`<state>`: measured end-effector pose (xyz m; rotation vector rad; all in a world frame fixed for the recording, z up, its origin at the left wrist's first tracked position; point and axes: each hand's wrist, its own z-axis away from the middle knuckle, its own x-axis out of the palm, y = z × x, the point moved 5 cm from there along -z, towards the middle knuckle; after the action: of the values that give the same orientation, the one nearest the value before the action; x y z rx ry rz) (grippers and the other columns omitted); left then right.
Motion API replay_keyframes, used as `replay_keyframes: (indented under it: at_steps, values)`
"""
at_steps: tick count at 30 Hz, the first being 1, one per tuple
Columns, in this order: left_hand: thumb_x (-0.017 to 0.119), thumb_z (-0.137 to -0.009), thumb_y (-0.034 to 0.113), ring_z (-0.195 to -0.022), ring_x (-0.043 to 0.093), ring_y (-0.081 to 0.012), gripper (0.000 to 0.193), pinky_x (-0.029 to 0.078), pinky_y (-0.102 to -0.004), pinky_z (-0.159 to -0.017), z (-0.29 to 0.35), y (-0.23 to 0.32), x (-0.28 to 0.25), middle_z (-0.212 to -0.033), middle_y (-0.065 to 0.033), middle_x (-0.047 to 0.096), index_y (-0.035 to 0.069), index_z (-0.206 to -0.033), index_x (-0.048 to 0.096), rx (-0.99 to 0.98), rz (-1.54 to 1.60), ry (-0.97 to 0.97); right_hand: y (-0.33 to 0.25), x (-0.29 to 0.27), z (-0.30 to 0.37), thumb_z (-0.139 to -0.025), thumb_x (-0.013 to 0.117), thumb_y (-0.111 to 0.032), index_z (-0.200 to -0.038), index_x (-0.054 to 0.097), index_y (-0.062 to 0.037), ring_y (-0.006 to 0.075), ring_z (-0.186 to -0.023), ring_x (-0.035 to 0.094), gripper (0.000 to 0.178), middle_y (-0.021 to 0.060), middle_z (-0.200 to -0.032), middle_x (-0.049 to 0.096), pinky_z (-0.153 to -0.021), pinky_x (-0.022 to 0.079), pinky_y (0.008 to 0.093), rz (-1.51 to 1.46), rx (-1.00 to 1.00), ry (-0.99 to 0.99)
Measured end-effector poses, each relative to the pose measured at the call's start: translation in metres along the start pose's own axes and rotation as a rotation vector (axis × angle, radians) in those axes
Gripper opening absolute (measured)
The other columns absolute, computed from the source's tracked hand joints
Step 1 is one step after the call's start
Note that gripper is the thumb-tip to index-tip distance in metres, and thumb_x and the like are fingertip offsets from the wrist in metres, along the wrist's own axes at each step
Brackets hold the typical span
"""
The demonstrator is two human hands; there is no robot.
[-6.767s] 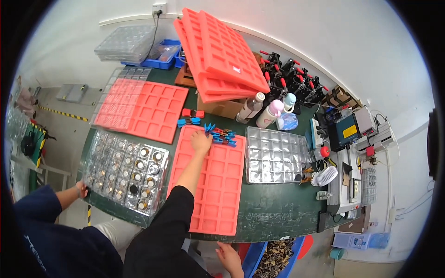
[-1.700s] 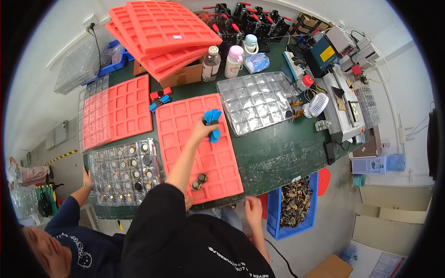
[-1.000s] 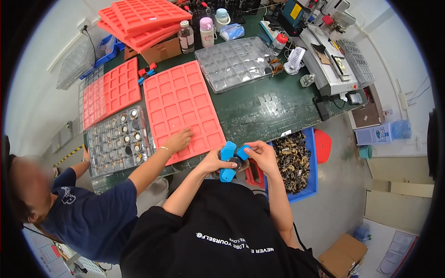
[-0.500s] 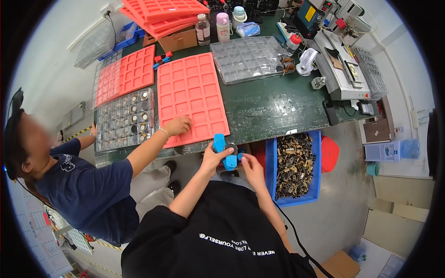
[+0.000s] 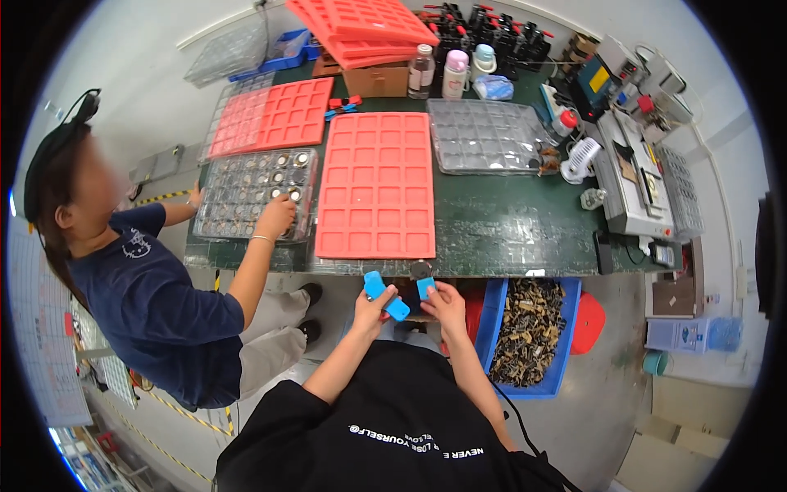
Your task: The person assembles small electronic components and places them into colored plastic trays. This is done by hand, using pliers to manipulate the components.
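Note:
My left hand (image 5: 370, 313) is closed round a blue flat plastic piece (image 5: 375, 285) with rounded ends, which runs slantwise across the fingers and seems to consist of two overlapping parts. A short gap away, my right hand (image 5: 445, 310) pinches a smaller blue holder (image 5: 425, 288). On the holder's far end sits a dark round disc (image 5: 420, 269), close to the table's front edge. Both hands are in front of the green table (image 5: 500, 217), just below a red tray (image 5: 376, 184) with square pockets. How the disc joins the holder is too small to make out.
To the left, a co-worker's hand (image 5: 277, 216) touches a clear tray (image 5: 215, 227) of small round parts. Another clear tray (image 5: 484, 135) lies at the back. Below the edge stands a blue bin (image 5: 561, 379) full of small parts, beside a red stool (image 5: 589, 324).
The dark disc was at my left hand; now it is with the blue holder in my right hand, and my hands are apart. The co-worker's hand went from the red tray to the clear one.

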<state>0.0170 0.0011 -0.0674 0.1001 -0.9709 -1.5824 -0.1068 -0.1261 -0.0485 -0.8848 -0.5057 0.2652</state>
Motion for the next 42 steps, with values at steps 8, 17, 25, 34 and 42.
replay_keyframes:
  at_steps: [8,17,25,34,42]
  values:
    - [0.072,-0.079,0.010,-0.077,0.065,-0.0211,0.031,0.055,-0.0343,-0.064,0.011,0.034,-0.033,-0.090,-0.0081,0.063,0.004,-0.102,0.052,0.060,-0.026,0.110,0.025,0.009,-0.129,-0.082,0.070,-0.020,-0.095,0.060,0.0108,0.0164,-0.061,0.065,0.035,0.0130,-0.078,0.066,-0.054,0.053,0.0271,0.361,-0.176,0.110]
    - [0.072,-0.080,0.011,-0.077,0.064,-0.0200,0.032,0.053,-0.0327,-0.064,0.012,0.033,-0.004,-0.089,-0.0083,0.063,0.003,-0.104,0.052,-0.036,-0.029,0.028,0.073,-0.082,-0.062,-0.074,0.072,-0.046,-0.106,0.060,0.0048,0.0205,-0.073,0.067,0.061,0.0190,-0.083,0.066,-0.066,0.054,0.0307,1.047,-0.147,0.109]
    - [0.072,-0.078,0.009,-0.075,0.064,-0.0187,0.035,0.053,-0.0307,-0.063,0.008,0.016,0.019,-0.086,-0.0088,0.062,0.002,-0.101,0.047,0.029,-0.122,-0.072,0.043,0.014,0.030,-0.091,0.059,-0.021,-0.111,0.056,0.0016,0.0152,-0.085,0.063,0.031,0.0090,-0.096,0.063,-0.074,0.053,0.0278,0.127,0.092,-0.237]
    - [0.072,-0.078,0.007,-0.080,0.062,-0.0174,0.038,0.053,-0.0314,-0.066,0.007,-0.003,0.020,-0.092,-0.0066,0.059,0.005,-0.104,0.045,0.170,-0.225,-0.179,0.047,-0.006,0.043,-0.087,0.063,-0.013,-0.104,0.057,0.0058,0.0146,-0.076,0.064,0.026,0.0102,-0.089,0.065,-0.069,0.055,0.0270,0.040,0.027,-0.104]
    - [0.080,-0.068,0.010,-0.080,0.059,-0.0117,0.052,0.050,-0.0254,-0.068,-0.008,0.021,-0.007,-0.092,-0.0049,0.060,0.004,-0.109,0.049,0.299,-0.547,-0.045,0.038,-0.045,0.023,-0.076,0.073,-0.028,-0.128,0.046,-0.0003,0.0331,-0.102,0.058,0.065,0.0212,-0.107,0.059,-0.089,0.046,0.0376,0.896,-0.420,0.144]
